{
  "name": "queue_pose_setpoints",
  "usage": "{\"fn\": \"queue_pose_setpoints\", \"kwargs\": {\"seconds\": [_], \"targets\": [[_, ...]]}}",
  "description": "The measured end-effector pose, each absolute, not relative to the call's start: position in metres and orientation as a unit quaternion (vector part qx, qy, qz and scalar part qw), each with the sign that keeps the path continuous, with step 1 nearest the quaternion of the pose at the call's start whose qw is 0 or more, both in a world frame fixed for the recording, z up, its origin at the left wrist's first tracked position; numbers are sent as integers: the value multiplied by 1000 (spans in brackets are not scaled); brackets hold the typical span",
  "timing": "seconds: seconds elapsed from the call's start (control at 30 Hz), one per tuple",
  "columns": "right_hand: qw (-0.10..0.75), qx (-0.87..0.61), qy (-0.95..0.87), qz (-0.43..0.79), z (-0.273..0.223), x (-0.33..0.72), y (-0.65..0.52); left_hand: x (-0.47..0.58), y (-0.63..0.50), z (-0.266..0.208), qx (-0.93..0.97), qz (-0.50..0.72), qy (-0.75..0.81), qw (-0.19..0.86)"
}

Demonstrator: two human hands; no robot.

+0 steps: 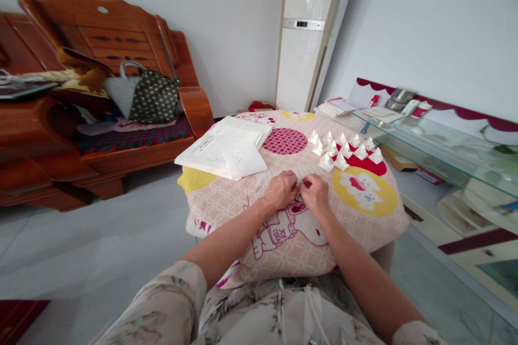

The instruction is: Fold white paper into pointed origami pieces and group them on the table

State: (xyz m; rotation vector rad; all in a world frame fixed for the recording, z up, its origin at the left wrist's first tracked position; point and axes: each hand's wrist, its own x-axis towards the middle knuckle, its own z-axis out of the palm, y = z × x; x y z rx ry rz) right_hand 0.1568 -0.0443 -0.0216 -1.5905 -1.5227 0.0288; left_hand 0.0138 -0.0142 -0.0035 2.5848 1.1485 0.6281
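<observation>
My left hand point(282, 190) and my right hand point(315, 192) nearly meet above the middle of the cloth-covered table point(226, 210). Both have their fingers curled in a pinch, thumbs facing each other. Whatever lies between the fingertips is too small and too hidden to make out. Beyond my left hand lies a stack of printed paper sheets point(210, 145), with a loose folded sheet point(245, 159) on top. Several small folded white paper shapes point(342, 163), pointed like little boats, stand grouped beyond my right hand.
A glass-topped cabinet point(453, 156) runs along the right side, bearing a paper cup point(421, 110) and metal containers point(399, 99). More papers point(335, 108) lie past the table's far right edge. At the left is a wooden sofa point(121, 151) with bags point(154, 96) on it.
</observation>
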Motion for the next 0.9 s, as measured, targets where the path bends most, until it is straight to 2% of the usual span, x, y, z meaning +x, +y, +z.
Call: {"fn": "queue_pose_setpoints", "kwargs": {"seconds": [0.4,0.9], "targets": [[481,-671,-565,16,-24,162,-44,12,-12,1,860,203,443,149],[466,-697,-542,51,-20,165,-46,9,-11,3,836,191,498,128]]}}
